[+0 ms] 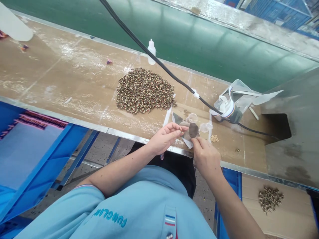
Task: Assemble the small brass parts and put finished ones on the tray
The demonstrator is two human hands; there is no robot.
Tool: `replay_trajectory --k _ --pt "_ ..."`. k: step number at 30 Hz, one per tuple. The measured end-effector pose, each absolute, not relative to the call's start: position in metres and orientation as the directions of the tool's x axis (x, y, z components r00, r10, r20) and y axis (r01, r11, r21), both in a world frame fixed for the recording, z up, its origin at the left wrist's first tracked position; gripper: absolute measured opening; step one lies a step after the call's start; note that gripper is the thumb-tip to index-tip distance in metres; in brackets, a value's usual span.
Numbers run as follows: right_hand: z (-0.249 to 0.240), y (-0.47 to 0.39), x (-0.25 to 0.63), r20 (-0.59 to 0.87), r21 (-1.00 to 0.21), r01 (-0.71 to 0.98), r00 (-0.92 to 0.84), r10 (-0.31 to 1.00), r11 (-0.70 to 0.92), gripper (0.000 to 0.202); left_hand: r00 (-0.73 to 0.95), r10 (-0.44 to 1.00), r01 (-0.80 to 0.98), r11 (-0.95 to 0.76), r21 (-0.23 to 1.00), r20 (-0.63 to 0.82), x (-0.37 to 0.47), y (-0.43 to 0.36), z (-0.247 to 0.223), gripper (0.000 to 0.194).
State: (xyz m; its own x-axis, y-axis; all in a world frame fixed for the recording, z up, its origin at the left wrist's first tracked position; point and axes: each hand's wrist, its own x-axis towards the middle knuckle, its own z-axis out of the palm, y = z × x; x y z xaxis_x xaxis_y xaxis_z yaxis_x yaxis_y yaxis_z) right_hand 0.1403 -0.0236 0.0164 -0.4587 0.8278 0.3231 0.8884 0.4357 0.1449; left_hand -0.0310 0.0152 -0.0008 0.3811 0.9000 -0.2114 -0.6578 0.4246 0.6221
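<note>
My left hand [164,137] pinches a small curled brown-and-cream piece [181,130] between thumb and fingertips, just above the bench's front edge. Close beside it, my right hand [206,155] has its fingers pressed together by a dark grey cloth or sheet [193,130]. Whatever may be in that grip is too small or hidden to make out. Behind the hands are a clear round cup [192,118] and a shallow clear dish [204,127]. Several tiny beige bits [214,138] lie right of my right hand. Many similar curled pieces form a large pile [146,91] beyond my left hand.
A white dropper bottle [151,54] stands behind the pile. A black cable [149,54] hangs across the bench to a strap-wrapped dark object [233,114] beside a clear plastic tray [240,87]. A smaller pile [270,198] lies on cardboard at lower right; a blue bin [32,159] is left.
</note>
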Motion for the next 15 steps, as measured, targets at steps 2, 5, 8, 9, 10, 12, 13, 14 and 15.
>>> replay_trajectory --k 2,5,8,9,10,12,13,14,15 --pt "0.0156 -0.0223 0.1419 0.36 0.101 0.911 -0.407 0.839 0.399 0.019 0.381 0.901 -0.661 0.422 0.621 -0.208 -0.0311 0.0152 -0.0006 0.017" --pt "0.0128 -0.0207 0.1445 0.395 0.032 0.946 -0.309 0.865 0.323 0.019 0.378 0.902 -0.661 0.42 0.622 -0.208 -0.0311 0.0153 -0.0005 0.017" --pt "0.0111 -0.0203 0.1452 0.393 0.005 0.953 -0.281 0.875 0.304 0.023 0.376 0.902 -0.657 0.422 0.625 -0.214 -0.0308 0.0154 -0.0007 0.017" --pt "0.0112 -0.0203 0.1451 0.388 0.003 0.951 -0.287 0.876 0.31 0.024 0.376 0.901 -0.656 0.422 0.626 -0.214 -0.0307 0.0154 -0.0008 0.017" --pt "0.0116 -0.0201 0.145 0.382 0.003 0.948 -0.295 0.876 0.318 0.024 0.377 0.902 -0.657 0.422 0.625 -0.213 -0.0306 0.0155 -0.001 0.017" --pt "0.0131 -0.0191 0.1452 0.365 0.0 0.944 -0.308 0.878 0.331 0.026 0.376 0.903 -0.659 0.42 0.624 -0.21 -0.0305 0.0155 -0.0011 0.017" --pt "0.014 -0.0182 0.1457 0.357 -0.003 0.942 -0.313 0.88 0.337 0.026 0.375 0.903 -0.659 0.419 0.624 -0.21 -0.0305 0.0155 -0.001 0.017" --pt "0.0149 -0.0169 0.1463 0.35 -0.009 0.939 -0.318 0.881 0.343 0.027 0.374 0.903 -0.658 0.419 0.625 -0.211 -0.0306 0.0154 -0.0009 0.017" --pt "0.0156 -0.0153 0.1471 0.342 -0.019 0.935 -0.327 0.881 0.354 0.027 0.374 0.902 -0.657 0.421 0.626 -0.213 -0.0306 0.0154 -0.0007 0.017"
